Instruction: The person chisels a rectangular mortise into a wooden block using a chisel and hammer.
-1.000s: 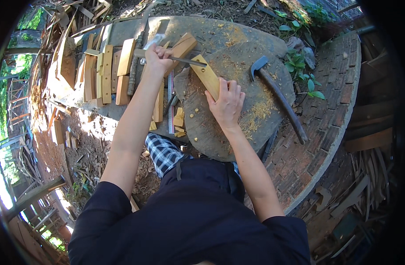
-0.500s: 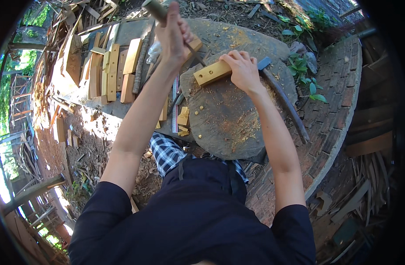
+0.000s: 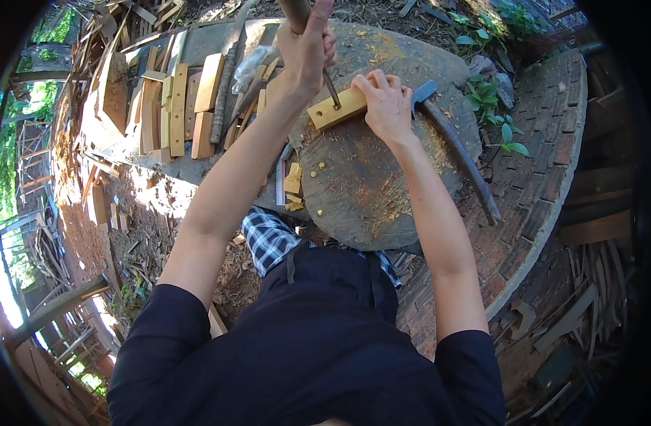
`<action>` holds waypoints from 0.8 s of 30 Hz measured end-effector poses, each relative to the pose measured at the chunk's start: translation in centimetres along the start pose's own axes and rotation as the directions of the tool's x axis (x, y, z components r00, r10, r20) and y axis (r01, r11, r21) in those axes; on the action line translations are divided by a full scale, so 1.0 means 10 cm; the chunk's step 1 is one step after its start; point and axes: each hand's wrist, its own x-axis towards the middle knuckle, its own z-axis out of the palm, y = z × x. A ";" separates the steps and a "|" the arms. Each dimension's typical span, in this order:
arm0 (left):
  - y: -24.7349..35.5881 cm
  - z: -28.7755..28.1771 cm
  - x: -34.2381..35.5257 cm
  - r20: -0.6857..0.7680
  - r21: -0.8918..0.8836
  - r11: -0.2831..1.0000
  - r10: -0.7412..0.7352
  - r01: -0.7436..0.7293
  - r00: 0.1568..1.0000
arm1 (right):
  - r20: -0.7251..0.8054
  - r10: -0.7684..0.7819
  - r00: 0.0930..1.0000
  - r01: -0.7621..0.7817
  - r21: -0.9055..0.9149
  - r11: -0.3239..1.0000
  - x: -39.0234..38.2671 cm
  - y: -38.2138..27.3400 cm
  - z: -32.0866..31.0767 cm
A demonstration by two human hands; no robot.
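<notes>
My left hand [image 3: 304, 55] is wrapped round the thick wooden handle of a chisel-like tool. Its thin dark metal shaft [image 3: 332, 91] points down, and the tip sits at one of two round holes in a yellowish wooden block [image 3: 322, 119]. With fingers curled over the block's right end, my right hand [image 3: 388, 108] presses it onto a round wooden stump [image 3: 354, 184]. Just right of that hand lies a hammer-like tool with a blue-grey head [image 3: 425, 91] and a long curved wooden handle [image 3: 464, 156]. The exact shape of the chisel's tip is hidden in the hole.
Several cut wooden pieces [image 3: 177, 110] stand side by side on the left of the grey slab [image 3: 382, 35]. A clear plastic bag [image 3: 248, 69] lies near them. Wood chips [image 3: 293, 179] and shavings are scattered by a ruler [image 3: 280, 183]. A curved brick ledge [image 3: 545, 156] runs along the right.
My left hand has moved right with the tool, whose tip has come to the hole nearer my right hand. The block has shifted slightly left, still under my right hand.
</notes>
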 end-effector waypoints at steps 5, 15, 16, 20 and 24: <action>0.01 -0.01 -0.02 0.020 0.097 0.995 0.014 -0.016 1.000 | -0.023 -0.006 1.000 0.006 0.017 1.000 -0.02 0.00 0.01; -0.14 0.15 -0.21 0.186 0.202 0.942 0.231 -0.267 0.955 | -0.013 0.000 1.000 0.000 -0.010 1.000 -0.03 -0.02 0.02; -0.15 0.22 -0.25 0.185 0.212 0.937 0.239 -0.276 0.953 | 0.006 0.009 1.000 -0.009 -0.036 0.999 -0.04 -0.01 0.00; -0.13 0.18 -0.29 0.174 0.248 0.944 0.180 -0.220 0.968 | -0.036 -0.029 0.999 0.030 0.026 0.999 -0.04 0.01 -0.07; -0.14 0.16 -0.31 0.151 0.251 0.948 0.159 -0.194 0.976 | -0.387 0.226 0.894 -0.245 0.001 0.970 -0.34 0.21 -0.41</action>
